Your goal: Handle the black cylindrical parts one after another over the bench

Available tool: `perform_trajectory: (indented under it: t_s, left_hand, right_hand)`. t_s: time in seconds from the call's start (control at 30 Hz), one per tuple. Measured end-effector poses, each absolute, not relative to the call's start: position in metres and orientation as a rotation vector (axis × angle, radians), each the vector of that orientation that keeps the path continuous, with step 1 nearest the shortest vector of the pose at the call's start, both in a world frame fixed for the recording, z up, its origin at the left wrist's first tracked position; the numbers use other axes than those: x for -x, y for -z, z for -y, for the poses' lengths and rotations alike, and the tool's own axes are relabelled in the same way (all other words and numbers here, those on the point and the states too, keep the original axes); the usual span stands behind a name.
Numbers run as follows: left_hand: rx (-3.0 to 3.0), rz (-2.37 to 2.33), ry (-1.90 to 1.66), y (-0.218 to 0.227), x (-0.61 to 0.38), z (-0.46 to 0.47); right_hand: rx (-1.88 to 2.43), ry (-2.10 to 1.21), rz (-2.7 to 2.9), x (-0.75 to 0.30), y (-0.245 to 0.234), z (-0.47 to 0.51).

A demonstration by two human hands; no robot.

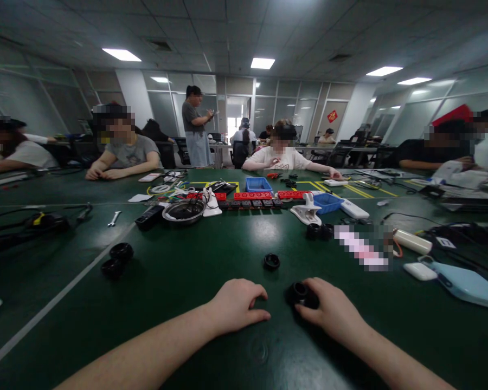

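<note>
My right hand [331,309] rests on the dark green table [211,254] with its fingers curled round a small black round part [300,293]. My left hand [238,304] lies beside it, knuckles up, fingers bent loosely onto the table, and I see nothing in it. A second small black ring-shaped part [271,261] lies on the table just beyond both hands, untouched.
Two black round parts [117,260] lie at the left, two more [319,231] at the right. Farther back are a metal bowl [183,212], blue bins [258,184], red strips [252,195], a wrench [114,218] and cables. A light blue device [466,284] lies right. Other people sit around the table.
</note>
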State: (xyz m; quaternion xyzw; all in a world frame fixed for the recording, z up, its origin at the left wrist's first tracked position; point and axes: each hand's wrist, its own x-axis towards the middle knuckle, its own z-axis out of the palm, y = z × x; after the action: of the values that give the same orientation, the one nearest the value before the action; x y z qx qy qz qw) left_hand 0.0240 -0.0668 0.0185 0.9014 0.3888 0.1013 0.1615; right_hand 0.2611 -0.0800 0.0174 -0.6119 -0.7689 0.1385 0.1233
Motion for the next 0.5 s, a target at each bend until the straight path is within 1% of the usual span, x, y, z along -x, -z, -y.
perform_trajectory:
  t_s: [0.13,0.2,0.37,0.5]
  left_hand:
    - [-2.569,-1.090,-0.308,-0.017,-0.024,0.065]
    - [-2.562,-1.083,-0.312,-0.016,-0.024,0.064]
    - [-2.555,-1.056,-0.308,-0.017,-0.021,0.063]
    - [-2.551,-1.048,-0.323,-0.016,-0.020,0.063]
  right_hand:
    - [2.152,-0.371,2.009,-0.329,-0.016,0.041]
    - [2.239,-0.325,1.948,-0.354,-0.016,0.016]
    - [2.278,-0.294,1.912,-0.365,-0.013,-0.033]
    - [2.269,-0.259,1.882,-0.356,-0.014,-0.046]
